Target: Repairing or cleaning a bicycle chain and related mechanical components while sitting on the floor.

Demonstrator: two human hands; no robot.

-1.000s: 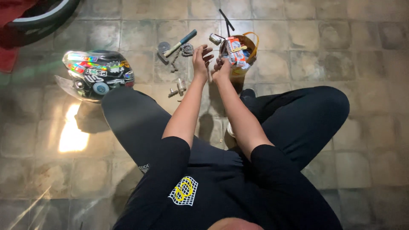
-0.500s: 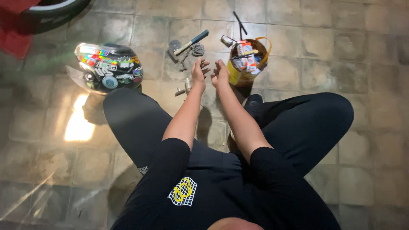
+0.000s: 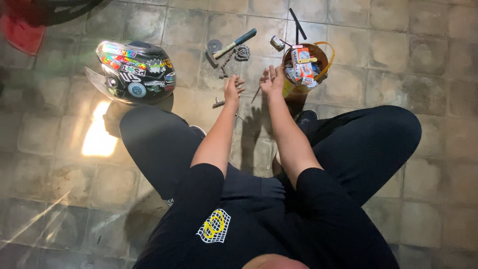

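Note:
I sit cross-legged on a tiled floor with both arms stretched forward. My left hand (image 3: 231, 89) hovers with its fingers curled, and its palm is hidden from me. It is just above a small metal part (image 3: 218, 103) on the floor. My right hand (image 3: 271, 79) is raised with its fingers apart, right beside a yellow bucket (image 3: 326, 56). A thin dark rod (image 3: 255, 94) shows between the two hands, by my right wrist. Whether either hand touches it I cannot tell.
A hammer (image 3: 234, 44), a coiled chain (image 3: 242, 52) and a round disc (image 3: 214, 46) lie beyond my hands. The bucket holds small boxes (image 3: 302, 64) and long tools. A sticker-covered black helmet (image 3: 135, 69) sits at the left. My knees flank the space.
My hands were close together before and have now drawn slightly apart. My right hand's fingers have spread. The view has shifted as my head moved.

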